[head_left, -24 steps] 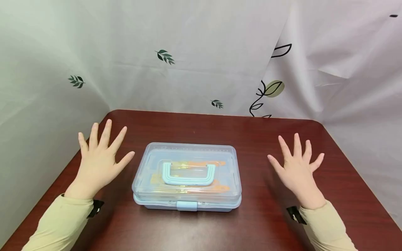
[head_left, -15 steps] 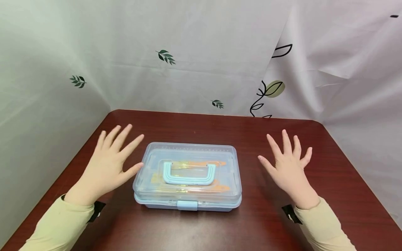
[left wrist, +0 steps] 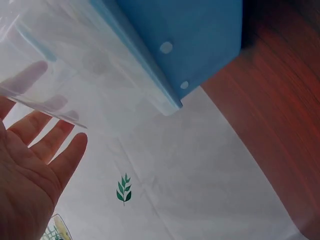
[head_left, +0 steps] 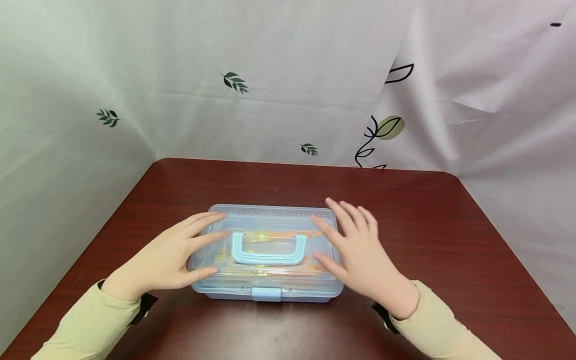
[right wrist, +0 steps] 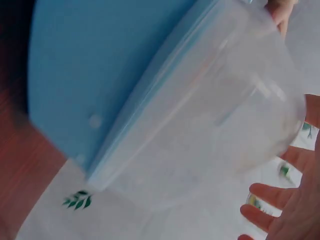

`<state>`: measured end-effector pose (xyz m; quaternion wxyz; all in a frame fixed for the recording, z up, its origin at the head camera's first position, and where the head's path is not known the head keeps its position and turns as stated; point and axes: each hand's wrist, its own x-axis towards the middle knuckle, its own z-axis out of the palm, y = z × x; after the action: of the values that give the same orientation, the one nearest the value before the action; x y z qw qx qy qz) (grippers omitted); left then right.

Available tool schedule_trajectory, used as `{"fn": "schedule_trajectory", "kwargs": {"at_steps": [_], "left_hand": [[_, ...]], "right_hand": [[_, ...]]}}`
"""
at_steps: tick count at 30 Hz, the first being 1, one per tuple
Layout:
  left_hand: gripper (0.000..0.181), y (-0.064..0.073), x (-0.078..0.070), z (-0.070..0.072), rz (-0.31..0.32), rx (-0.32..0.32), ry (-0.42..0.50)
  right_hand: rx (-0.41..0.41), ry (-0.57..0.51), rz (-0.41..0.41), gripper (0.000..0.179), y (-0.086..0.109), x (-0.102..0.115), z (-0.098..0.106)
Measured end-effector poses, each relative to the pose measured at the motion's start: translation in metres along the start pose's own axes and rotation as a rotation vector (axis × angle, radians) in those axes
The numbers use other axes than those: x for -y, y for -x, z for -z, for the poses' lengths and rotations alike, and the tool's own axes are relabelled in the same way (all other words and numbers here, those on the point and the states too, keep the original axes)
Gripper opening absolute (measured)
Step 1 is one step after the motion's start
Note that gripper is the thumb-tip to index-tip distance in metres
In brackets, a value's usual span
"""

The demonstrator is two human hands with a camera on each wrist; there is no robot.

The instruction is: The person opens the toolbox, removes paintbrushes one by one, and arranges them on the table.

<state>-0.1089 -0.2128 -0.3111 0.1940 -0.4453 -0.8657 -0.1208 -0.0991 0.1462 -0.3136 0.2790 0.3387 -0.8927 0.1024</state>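
- flanking the box (head_left: 268, 245), the left hand (head_left: 168, 255) and the right hand (head_left: 364, 255) are held at its two ends, palms turned toward it.
- the left hand comes in over the left end of the box, its fingers (head_left: 202, 241) nearly straight and apart, the thumb lower, near the front edge.
- the right hand leans in over the right end of the box, its fingers (head_left: 332, 234) apart and slightly bent, the longer ones pointing past the back corner, the thumb toward the handle (head_left: 268, 258).
- whether any fingertip touches the box, i cannot tell.
- the box lies flat on the table (head_left: 270, 185), between the hands, its clear lid (head_left: 270, 216) down, the latch (head_left: 266, 294) at the middle of its front.
- both forearms, in pale sleeves (head_left: 90, 320), rise from in front of the box, one from either side.
- only the head view shows the handle, the latch and the yellow and orange shapes (head_left: 288, 234) plainly.
- the left wrist view adds round pale spots (left wrist: 166, 47) on the blue base of the box, and left fingertips seen through the lid.
- the right wrist view, blurred, shows part of the other hand beyond the box.
- behind the box hangs a white cloth (head_left: 270, 115) with leaf prints.
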Motion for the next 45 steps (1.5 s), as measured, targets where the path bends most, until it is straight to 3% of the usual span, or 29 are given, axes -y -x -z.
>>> {"fn": "schedule_trajectory", "kwargs": {"at_steps": [3,12,17,24,33,45], "left_hand": [[0.051,0.002,-0.001,-0.002,0.0,0.009,-0.004],[0.053,0.002,-0.001,-0.005,0.008,0.004,0.014],[0.055,0.001,0.001,-0.007,0.032,-0.009,0.066],[0.053,0.003,-0.001,-0.011,0.044,-0.021,0.085],[0.052,0.003,-0.001,-0.011,0.034,-0.044,0.089],[0.052,0.003,-0.001,-0.009,0.035,-0.033,0.091]], "right_hand": [[0.012,-0.029,0.115,0.048,-0.006,0.015,-0.002],[-0.044,-0.027,0.412,0.048,-0.017,0.048,-0.012],[-0.083,0.043,0.557,0.041,-0.015,0.063,-0.025],[-0.13,0.27,0.725,0.027,-0.005,0.078,-0.041],[-0.165,0.428,0.769,0.029,0.0,0.086,-0.056],[-0.218,0.492,0.697,0.033,0.003,0.094,-0.066]]}}
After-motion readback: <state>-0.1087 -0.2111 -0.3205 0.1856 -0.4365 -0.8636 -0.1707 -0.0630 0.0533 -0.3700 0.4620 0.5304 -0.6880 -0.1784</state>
